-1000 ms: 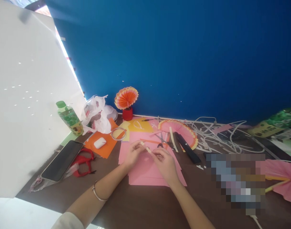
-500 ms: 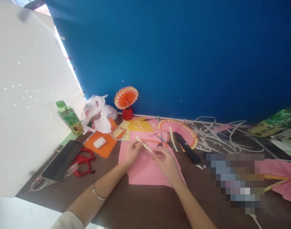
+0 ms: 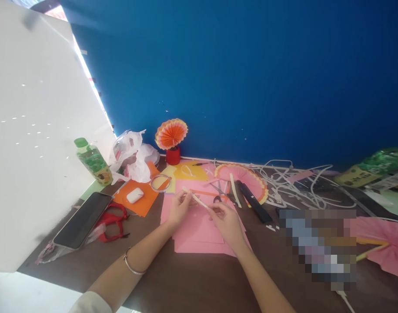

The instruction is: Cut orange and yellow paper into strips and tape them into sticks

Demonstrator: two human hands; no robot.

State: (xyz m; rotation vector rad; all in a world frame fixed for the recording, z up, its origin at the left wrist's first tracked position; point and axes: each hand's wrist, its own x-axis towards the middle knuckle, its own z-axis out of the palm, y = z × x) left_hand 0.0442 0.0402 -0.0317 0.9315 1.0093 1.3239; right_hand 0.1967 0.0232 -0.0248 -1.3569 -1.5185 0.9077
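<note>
A narrow cream paper strip is stretched slantwise between my hands, above a stack of pink paper. My left hand pinches the strip near its upper left end, thumb on top. At the lower right end, the fingertips of my right hand are closed on it. Just beyond my right hand lie scissors, partly covered by it. A pleated pink paper fan with an orange and yellow edge rests behind them, with another cream strip at its front.
Left of the stack are orange paper bearing a white case, a silver ring, a phone and red straps. A pleated orange flower stands at the wall. White cables and a black bar lie right.
My left thumb has shifted slightly along the strip, towards its middle. The strip and right hand stay nearly in place, while the whole view drifts a little.
</note>
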